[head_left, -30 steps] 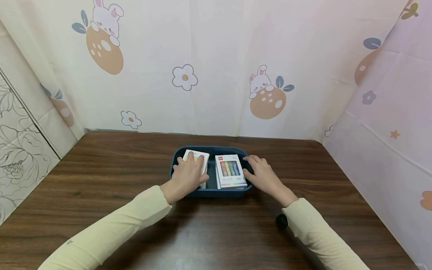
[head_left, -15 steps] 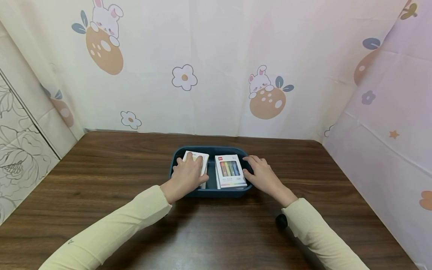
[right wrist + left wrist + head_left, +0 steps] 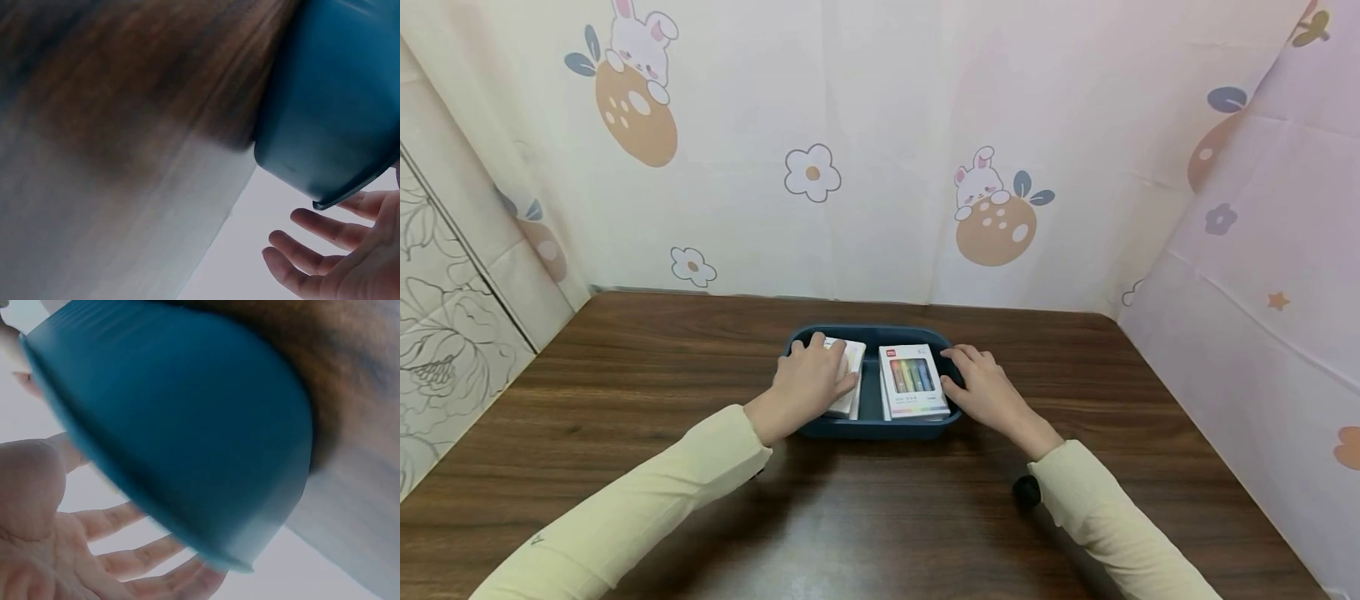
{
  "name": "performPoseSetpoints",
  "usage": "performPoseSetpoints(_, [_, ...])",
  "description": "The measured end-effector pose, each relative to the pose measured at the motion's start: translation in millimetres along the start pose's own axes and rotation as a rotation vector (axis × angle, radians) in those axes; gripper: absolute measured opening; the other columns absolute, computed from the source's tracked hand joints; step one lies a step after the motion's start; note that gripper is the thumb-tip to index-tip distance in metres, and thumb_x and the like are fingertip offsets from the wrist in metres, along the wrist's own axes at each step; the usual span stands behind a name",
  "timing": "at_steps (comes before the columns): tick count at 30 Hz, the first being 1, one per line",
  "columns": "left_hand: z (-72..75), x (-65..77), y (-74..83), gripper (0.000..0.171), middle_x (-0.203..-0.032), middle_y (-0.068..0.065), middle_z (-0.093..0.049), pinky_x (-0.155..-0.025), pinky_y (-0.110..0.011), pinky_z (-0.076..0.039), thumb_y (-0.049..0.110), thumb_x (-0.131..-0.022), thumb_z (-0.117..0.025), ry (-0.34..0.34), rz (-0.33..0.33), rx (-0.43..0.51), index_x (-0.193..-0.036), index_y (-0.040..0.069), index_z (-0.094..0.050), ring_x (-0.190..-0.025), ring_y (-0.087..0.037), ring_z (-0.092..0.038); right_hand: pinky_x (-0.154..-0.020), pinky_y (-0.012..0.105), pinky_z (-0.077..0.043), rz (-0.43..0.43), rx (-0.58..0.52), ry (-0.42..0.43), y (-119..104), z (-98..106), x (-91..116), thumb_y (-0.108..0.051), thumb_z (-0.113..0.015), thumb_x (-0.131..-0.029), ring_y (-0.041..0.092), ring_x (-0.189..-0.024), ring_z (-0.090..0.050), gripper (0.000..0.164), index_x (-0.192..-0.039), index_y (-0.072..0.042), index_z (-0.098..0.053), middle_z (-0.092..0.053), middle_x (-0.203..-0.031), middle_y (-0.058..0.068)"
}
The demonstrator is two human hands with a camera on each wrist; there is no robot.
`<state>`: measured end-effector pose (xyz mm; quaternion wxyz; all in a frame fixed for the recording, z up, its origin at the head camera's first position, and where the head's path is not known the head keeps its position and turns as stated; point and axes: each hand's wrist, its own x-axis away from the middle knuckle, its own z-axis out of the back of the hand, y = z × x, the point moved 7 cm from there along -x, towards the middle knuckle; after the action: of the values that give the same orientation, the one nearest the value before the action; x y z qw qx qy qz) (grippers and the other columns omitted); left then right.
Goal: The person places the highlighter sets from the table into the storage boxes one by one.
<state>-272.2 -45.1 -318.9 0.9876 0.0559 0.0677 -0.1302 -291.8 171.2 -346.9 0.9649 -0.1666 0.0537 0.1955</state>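
A dark blue basket [image 3: 872, 429] stands on the table with white boxes in it. On its right side lies a white box [image 3: 913, 380] with coloured sticks showing through a window, on top of another box. Another white box [image 3: 855, 367], partly covered by my left hand [image 3: 802, 382], lies on the left side. That hand hovers over the basket's left end, its fingers [image 3: 140, 559] spread and reaching past the rim in the left wrist view. My right hand [image 3: 987, 390] rests at the right rim; in the right wrist view its fingers [image 3: 300, 253] are loosely extended by the basket [image 3: 337, 100].
The brown wooden table [image 3: 662, 375] extends around the basket. A patterned curtain [image 3: 887, 100] hangs behind it and along the right side. A small black round object [image 3: 1026, 493] shows beneath the right sleeve.
My left hand has lifted slightly and shifted left off the left box, uncovering more of it. The right hand, the basket and the right box have stayed in place.
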Motion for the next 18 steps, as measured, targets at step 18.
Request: performPoseSetpoints(18, [30.7, 19.4, -68.4, 0.044, -0.118, -0.021, -0.055, -0.076, -0.056, -0.044, 0.034, -0.088, -0.057, 0.199, -0.020, 0.081, -0.122, 0.007, -0.053, -0.098, -0.044, -0.053, -0.088, 0.059, -0.037, 0.073, 0.052, 0.119, 13.0, 39.5, 9.8, -0.022, -0.053, -0.091, 0.042, -0.115, -0.042, 0.044, -0.129, -0.002, -0.046, -0.044, -0.132, 0.021])
